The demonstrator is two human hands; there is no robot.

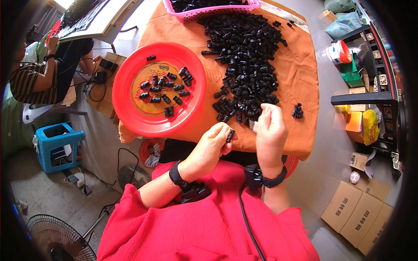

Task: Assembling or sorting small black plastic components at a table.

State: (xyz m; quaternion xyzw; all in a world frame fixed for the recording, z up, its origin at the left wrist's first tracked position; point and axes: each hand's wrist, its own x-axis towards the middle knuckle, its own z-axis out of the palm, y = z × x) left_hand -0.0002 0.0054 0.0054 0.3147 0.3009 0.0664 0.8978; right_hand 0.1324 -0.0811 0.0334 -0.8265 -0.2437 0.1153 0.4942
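Observation:
Between the thumb and fingers of my left hand (pixel 208 145) is a small black barrel-shaped plastic piece (pixel 230 135), like a cord lock. My right hand (pixel 271 135) is raised beside it, fingers bent and pressed together; whatever they may pinch is hidden, and their edge is blurred. Just beyond both hands a large pile of the same black pieces (pixel 250 61) spreads over the orange tablecloth (pixel 291 82). To the left, a round red tray (pixel 126 113) holds several black pieces lying loose. One small cluster of pieces (pixel 298 111) sits apart at the right.
A pink basket (pixel 187 16) of black pieces stands at the far edge. Left are a blue stool (pixel 58 145), a fan (pixel 58 239) and another person (pixel 37 78) at a table. Dark shelving (pixel 365 99) and flattened cartons (pixel 357 213) are right. A black cable (pixel 246 217) crosses my lap.

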